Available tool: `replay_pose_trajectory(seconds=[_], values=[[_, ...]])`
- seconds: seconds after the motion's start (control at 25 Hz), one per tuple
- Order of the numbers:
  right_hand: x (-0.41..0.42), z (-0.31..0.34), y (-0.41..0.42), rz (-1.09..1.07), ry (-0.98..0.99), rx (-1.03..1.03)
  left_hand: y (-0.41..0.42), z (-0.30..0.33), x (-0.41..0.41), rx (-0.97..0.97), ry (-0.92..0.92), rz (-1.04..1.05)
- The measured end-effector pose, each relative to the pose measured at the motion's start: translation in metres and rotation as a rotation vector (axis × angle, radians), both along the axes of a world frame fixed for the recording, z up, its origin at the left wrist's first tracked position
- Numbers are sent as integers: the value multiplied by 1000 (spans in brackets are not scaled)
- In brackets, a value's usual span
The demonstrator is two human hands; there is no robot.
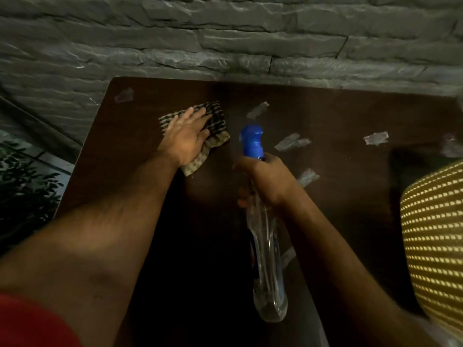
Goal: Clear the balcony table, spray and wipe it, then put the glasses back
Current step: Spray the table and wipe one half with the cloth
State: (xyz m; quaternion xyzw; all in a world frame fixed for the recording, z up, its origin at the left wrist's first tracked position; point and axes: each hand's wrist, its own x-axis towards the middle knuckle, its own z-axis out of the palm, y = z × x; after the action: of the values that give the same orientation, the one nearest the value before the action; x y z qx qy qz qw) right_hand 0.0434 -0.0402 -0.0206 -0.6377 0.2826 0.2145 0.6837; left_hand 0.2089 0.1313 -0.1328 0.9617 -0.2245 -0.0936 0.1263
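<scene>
Mid spray-and-wipe: left hand (186, 139) is pressing flat on the checked cloth (215, 128) near the bench's (338, 216) far-left corner, right hand (268, 182) is gripping the spray bottle (265, 259) mid-bench; next, probably wiping toward the right edge.

The table (338, 116) lies bare toward the stone wall (225, 33); a woven chair (436, 221) crowds its right.
</scene>
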Motion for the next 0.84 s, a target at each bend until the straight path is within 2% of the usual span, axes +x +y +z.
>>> replay_pose_trajectory(seconds=[0.36, 0.84], values=[[88, 5, -24, 3, -21, -22, -3, 1, 80, -26, -39, -21], [113, 33, -43, -72, -53, -99, 1, -2, 88, -38, -51, -73]])
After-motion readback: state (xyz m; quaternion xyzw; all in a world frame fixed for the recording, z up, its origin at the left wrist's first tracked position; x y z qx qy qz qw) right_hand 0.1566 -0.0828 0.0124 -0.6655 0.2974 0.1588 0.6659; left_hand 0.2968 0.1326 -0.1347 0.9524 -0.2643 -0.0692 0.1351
